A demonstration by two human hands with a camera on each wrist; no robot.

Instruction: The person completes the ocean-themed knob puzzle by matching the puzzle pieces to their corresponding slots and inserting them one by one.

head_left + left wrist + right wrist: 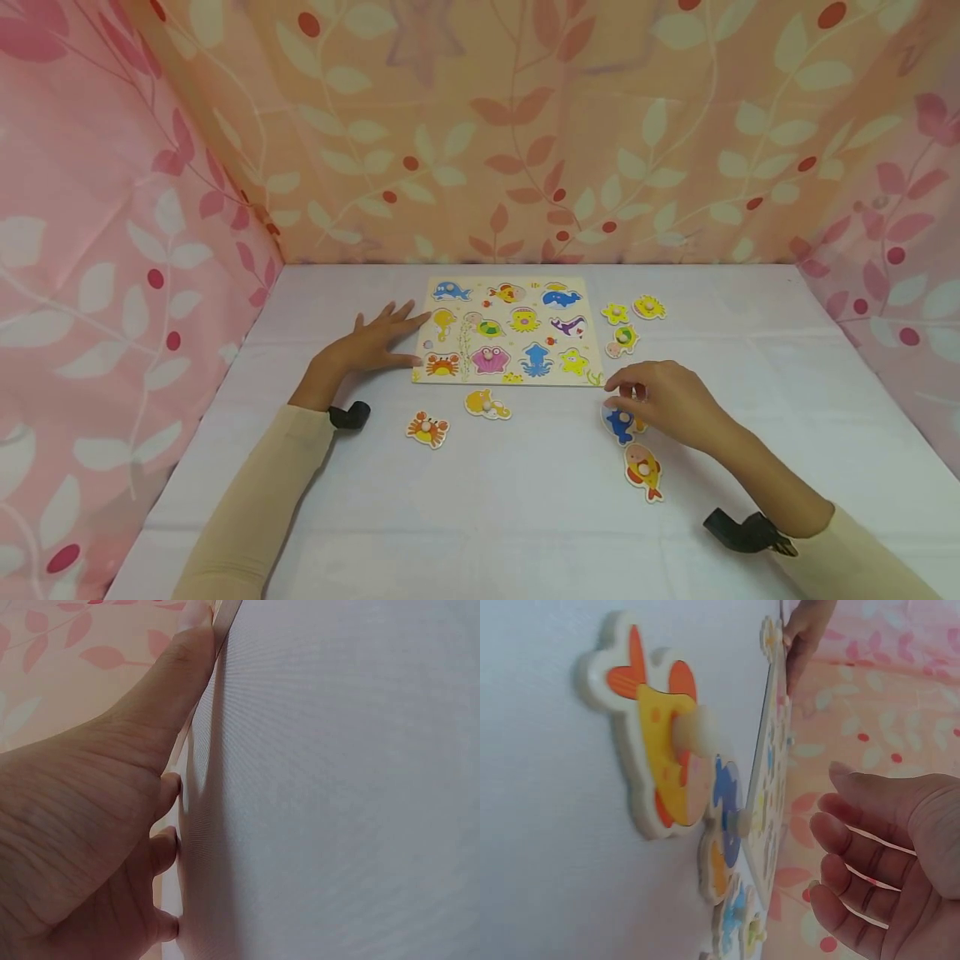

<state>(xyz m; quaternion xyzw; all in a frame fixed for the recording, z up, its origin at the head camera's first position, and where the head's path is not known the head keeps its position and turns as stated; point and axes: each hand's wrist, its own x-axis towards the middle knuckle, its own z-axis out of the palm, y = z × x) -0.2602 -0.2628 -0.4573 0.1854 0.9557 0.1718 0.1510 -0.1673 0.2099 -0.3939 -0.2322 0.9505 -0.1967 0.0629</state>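
A wooden sea-animal puzzle board [510,377] lies on the white-covered table. My left hand [370,343] is at its left edge, fingers spread, thumb and fingertips touching the edge. Over a blue whale piece [618,425] hovers my right hand [671,404], its fingers loosely bent and, in the right wrist view, holding nothing. That view shows the whale's knob [740,823] apart from the fingertips. A yellow-and-red fish piece [643,473] lies just nearer than the whale. In the board, a blue dolphin piece [451,291] and a pink shell piece [490,360] show knobs.
Right of the board lie a starfish piece [616,313], a yellow spiky fish piece [648,307] and a turtle piece [622,341]. In front of it are a seahorse piece [487,405] and a crab piece [428,429]. Floral cloth [525,167] hangs behind the table.
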